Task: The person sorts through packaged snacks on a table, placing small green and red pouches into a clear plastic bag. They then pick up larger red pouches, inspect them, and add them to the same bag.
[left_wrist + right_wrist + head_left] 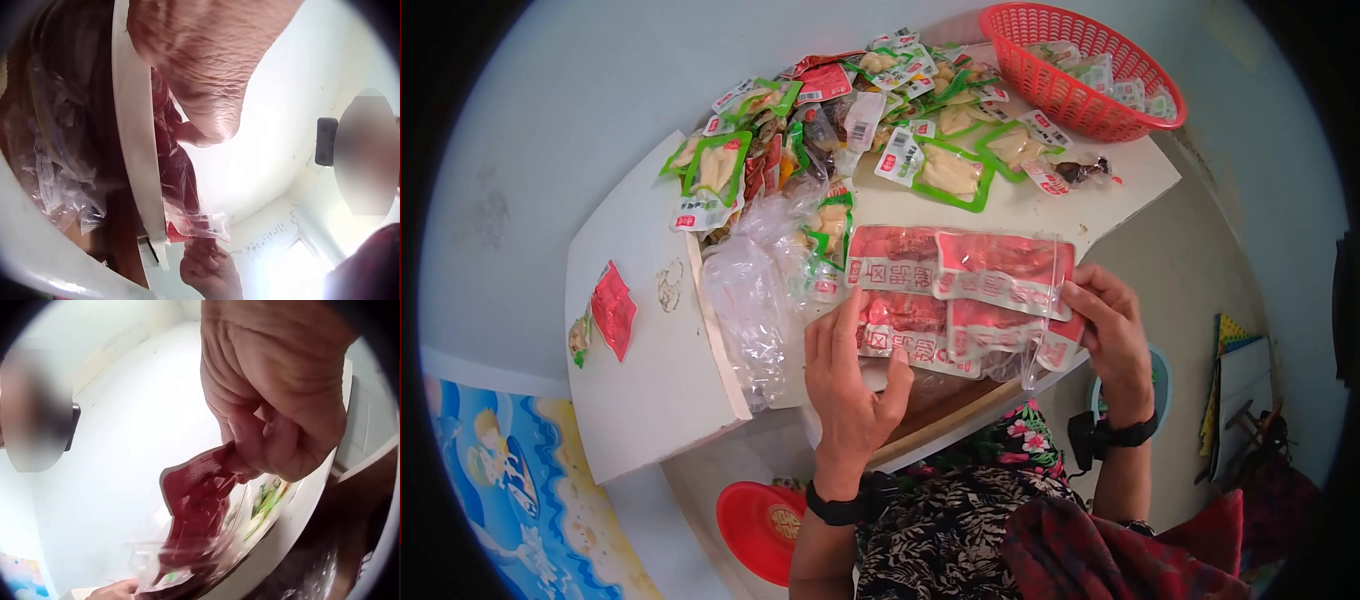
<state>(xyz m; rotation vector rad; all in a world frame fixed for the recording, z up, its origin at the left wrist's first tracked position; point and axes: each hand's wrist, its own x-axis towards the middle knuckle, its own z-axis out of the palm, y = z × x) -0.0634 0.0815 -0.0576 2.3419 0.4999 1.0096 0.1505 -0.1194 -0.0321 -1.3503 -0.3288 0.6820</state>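
Several red-and-white food packets (900, 330) lie in two rows inside a clear plastic bag near the table's front edge. The left hand (847, 385) rests on the bag's left end with fingers extended, the thumb over the lower packets. At the bag's right end, the right hand (1112, 335) pinches the bag's edge and a red packet between thumb and fingers. In the right wrist view the right hand (275, 400) grips the corner of a dark red packet (197, 494). The left wrist view shows the left hand (200, 75) against the red packets (178, 175).
A heap of green-edged and red packets (948, 172) covers the table's back. Empty-looking clear bags (745, 300) lie left of the hands. A red basket (1090, 115) with packets stands back right. One red packet (613, 310) lies far left; a red basin (750, 520) is below.
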